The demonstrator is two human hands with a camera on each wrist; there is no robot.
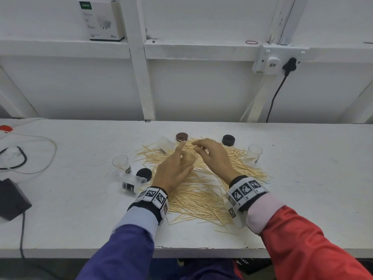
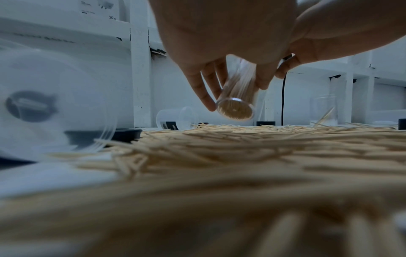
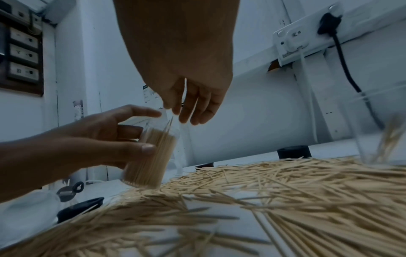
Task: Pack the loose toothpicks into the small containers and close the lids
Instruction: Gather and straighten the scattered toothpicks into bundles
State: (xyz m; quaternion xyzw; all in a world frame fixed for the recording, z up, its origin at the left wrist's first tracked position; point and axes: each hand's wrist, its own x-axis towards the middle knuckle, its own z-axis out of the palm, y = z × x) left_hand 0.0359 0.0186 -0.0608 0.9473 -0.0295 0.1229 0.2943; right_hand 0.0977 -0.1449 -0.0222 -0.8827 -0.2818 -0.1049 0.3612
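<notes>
My left hand (image 1: 175, 168) grips a small clear container (image 1: 188, 156) packed with toothpicks and holds it tilted just above the pile; the grip also shows around the container (image 3: 149, 156) in the right wrist view. One toothpick sticks up out of its mouth. My right hand (image 1: 214, 156) hovers over that mouth with its fingers (image 3: 193, 107) hanging loose, and I see nothing held in them. Loose toothpicks (image 1: 201, 190) cover the table's middle. A brown lid (image 1: 181, 136) and two black lids (image 1: 228, 140) (image 1: 144, 173) lie apart from the containers.
An upright empty container (image 1: 121, 161) and one on its side (image 1: 133, 183) stand left of the pile. Another lies at the back (image 1: 166, 143). An upright one at the right (image 1: 253, 154) holds a few toothpicks. Cables (image 1: 30, 154) and a black box (image 1: 12, 199) occupy the far left.
</notes>
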